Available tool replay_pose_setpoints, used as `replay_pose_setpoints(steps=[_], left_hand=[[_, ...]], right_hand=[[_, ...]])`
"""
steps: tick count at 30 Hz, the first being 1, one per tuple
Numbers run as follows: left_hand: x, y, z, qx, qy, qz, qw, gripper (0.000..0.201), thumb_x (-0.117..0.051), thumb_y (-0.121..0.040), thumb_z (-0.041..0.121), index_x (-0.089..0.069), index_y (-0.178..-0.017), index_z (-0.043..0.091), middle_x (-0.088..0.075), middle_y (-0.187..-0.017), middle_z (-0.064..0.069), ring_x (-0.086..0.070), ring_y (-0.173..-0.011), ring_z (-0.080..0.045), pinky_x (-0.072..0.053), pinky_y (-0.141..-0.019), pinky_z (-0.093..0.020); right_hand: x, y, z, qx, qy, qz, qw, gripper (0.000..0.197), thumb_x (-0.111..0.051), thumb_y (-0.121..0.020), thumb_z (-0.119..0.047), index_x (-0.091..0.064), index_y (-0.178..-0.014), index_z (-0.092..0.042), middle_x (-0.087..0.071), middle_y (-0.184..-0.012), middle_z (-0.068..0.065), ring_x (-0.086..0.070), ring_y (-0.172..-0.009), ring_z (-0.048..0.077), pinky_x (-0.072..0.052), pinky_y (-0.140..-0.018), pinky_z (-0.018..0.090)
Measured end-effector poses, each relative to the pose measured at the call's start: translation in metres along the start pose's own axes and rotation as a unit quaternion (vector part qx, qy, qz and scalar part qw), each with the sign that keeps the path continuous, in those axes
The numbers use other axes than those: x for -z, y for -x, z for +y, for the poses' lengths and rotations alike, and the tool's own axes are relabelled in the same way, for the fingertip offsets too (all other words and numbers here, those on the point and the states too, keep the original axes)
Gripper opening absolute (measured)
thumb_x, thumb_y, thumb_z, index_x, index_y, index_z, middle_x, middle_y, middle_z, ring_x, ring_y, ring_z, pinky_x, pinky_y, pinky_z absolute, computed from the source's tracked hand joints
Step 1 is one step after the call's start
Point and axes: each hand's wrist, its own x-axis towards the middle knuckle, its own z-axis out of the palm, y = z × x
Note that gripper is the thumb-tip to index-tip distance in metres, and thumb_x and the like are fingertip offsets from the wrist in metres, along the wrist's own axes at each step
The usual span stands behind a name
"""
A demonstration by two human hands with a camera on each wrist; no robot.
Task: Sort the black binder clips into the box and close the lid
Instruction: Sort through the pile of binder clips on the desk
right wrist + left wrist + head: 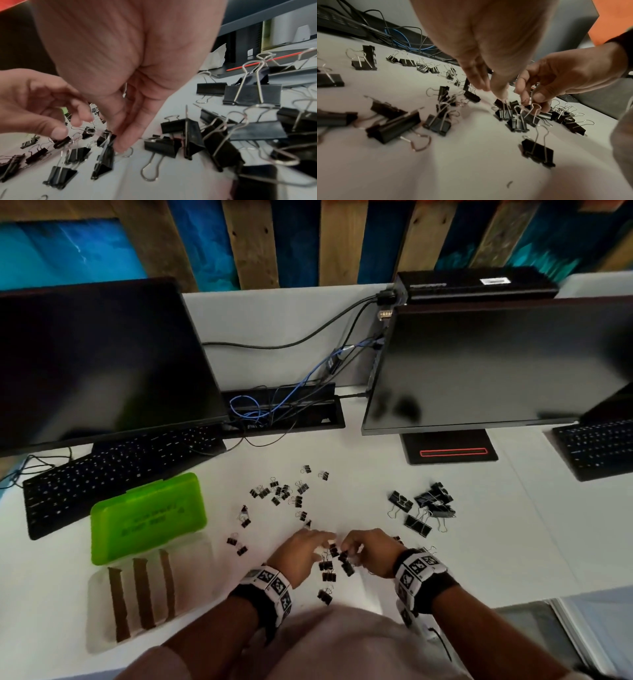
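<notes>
Binder clips (pixel 279 491) all black, scattered over white table (pixel 359 484): small ones in a loose bunch mid-table, bigger ones (pixel 424 505) piled to the right near the monitor stand (pixel 450 450), a few medium ones (pixel 327 571) right under both hands near the front edge

Box (pixel 133 607) at left of table, open, clear base with three brown dividers, green lid (pixel 147 517) flipped back behind it, touching the keyboard (pixel 113 474) edge. No clips visible in the box

Left hand (pixel 301 553) over the medium clips, fingers (pixel 500 92) pointing down and mostly straight, one fingertip touching the wire handle of a clip (pixel 504 112) on the table; not clearly gripping anything

Right hand (pixel 368 549) just beside the left, nearly touching it, fingers (pixel 539 97) curled, thumb and fingertips pinching the wire handle of a clip (pixel 530 117); that clip's body sits among the others, cannot tell if lifted

Right wrist view: thumb tip (pixel 121 146) down at a clip (pixel 104 161) on the table, big clips (pixel 252 93) lying close on the right

Two dark monitors (pixel 102 364) at back, cables (pixel 274 405) between them, second keyboard (pixel 599 446) far right. Both wrists wear marker bands (pixel 272 587)
</notes>
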Motion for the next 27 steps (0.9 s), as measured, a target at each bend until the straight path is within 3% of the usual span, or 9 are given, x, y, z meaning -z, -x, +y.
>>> replay_pose_setpoints(steps=[3,4,6,8,12,16,19,22,27], left_hand=[[0.003,-0.004,-0.01,0.002,-0.053,0.043,0.998,0.06,-0.047,-0.079,-0.016,-0.05,-0.127,0.02,-0.049,-0.121,-0.001,-0.046,-0.112,-0.013,-0.042,-0.101,-0.022],[0.004,-0.004,-0.013,0.012,-0.065,0.038,0.997,0.06,-0.047,-0.079,-0.016,-0.049,-0.128,0.019,-0.047,-0.125,-0.001,-0.046,-0.114,-0.014,-0.04,-0.1,-0.018],[0.003,-0.003,-0.015,0.029,-0.055,0.011,0.998,0.061,-0.044,-0.079,-0.018,-0.048,-0.129,0.018,-0.044,-0.128,-0.002,-0.05,-0.112,-0.014,-0.038,-0.094,-0.01],[0.001,-0.003,-0.014,0.035,-0.044,-0.014,0.998,0.061,-0.043,-0.08,-0.017,-0.047,-0.13,0.018,-0.045,-0.127,-0.003,-0.054,-0.109,-0.016,-0.04,-0.091,-0.011],[-0.004,-0.004,-0.012,0.023,0.012,-0.064,0.998,0.064,-0.041,-0.08,-0.014,-0.046,-0.13,0.026,-0.054,-0.11,0.001,-0.057,-0.093,-0.019,-0.051,-0.092,-0.03],[0.002,0.001,-0.021,0.019,0.024,-0.019,0.999,0.074,-0.04,-0.078,-0.017,-0.041,-0.132,0.034,-0.05,-0.108,0.012,-0.049,-0.089,-0.007,-0.048,-0.086,-0.016],[0.01,0.007,-0.03,0.048,-0.001,0.031,0.998,0.078,-0.042,-0.077,-0.018,-0.034,-0.136,0.032,-0.046,-0.117,0.01,-0.044,-0.101,-0.006,-0.04,-0.086,-0.009],[0.017,0.013,-0.036,0.063,-0.017,0.086,0.994,0.075,-0.044,-0.078,-0.017,-0.032,-0.137,0.027,-0.043,-0.12,0.009,-0.043,-0.11,-0.005,-0.034,-0.085,-0.002],[0.025,0.033,-0.059,0.095,-0.025,0.12,0.988,0.074,-0.035,-0.072,-0.02,-0.039,-0.131,0.025,-0.046,-0.125,0.006,-0.045,-0.115,-0.012,-0.041,-0.1,-0.024]], right_hand=[[0.001,0.0,0.003,-0.006,0.017,0.009,1.0,0.046,-0.038,-0.079,0.015,-0.061,-0.109,-0.011,-0.054,-0.091,-0.006,-0.053,-0.074,0.008,-0.037,-0.049,0.002],[0.0,0.001,0.002,0.001,0.033,0.018,0.999,0.049,-0.04,-0.079,0.014,-0.058,-0.115,-0.014,-0.053,-0.099,-0.005,-0.054,-0.081,0.009,-0.038,-0.056,0.002],[-0.003,0.001,0.001,0.019,0.055,0.016,0.998,0.053,-0.045,-0.081,0.011,-0.052,-0.125,-0.018,-0.052,-0.117,0.0,-0.056,-0.099,0.017,-0.043,-0.08,0.014],[-0.008,-0.001,0.003,0.028,0.063,0.003,0.998,0.054,-0.047,-0.083,0.007,-0.049,-0.129,-0.019,-0.051,-0.123,0.004,-0.054,-0.11,0.02,-0.043,-0.093,0.025],[-0.012,-0.005,0.004,0.048,0.066,0.003,0.997,0.049,-0.046,-0.083,0.005,-0.052,-0.125,-0.02,-0.058,-0.117,0.005,-0.057,-0.106,0.021,-0.041,-0.085,0.02],[-0.009,-0.01,0.004,0.071,0.062,0.018,0.995,0.038,-0.049,-0.086,-0.001,-0.056,-0.119,-0.02,-0.057,-0.115,0.003,-0.058,-0.102,0.02,-0.043,-0.086,0.023],[-0.013,-0.016,0.001,0.103,0.085,0.008,0.991,0.042,-0.061,-0.086,-0.029,-0.05,-0.127,-0.027,-0.049,-0.125,-0.002,-0.05,-0.114,0.015,-0.041,-0.101,0.03],[-0.026,-0.024,-0.007,0.139,0.149,-0.022,0.979,0.051,-0.054,-0.086,-0.046,-0.046,-0.132,-0.026,-0.046,-0.132,-0.001,-0.047,-0.12,0.021,-0.041,-0.103,0.037],[-0.036,-0.028,-0.011,0.169,0.18,-0.025,0.969,0.031,-0.054,-0.09,-0.027,-0.06,-0.119,-0.019,-0.054,-0.121,0.003,-0.048,-0.113,0.023,-0.043,-0.099,0.037]])
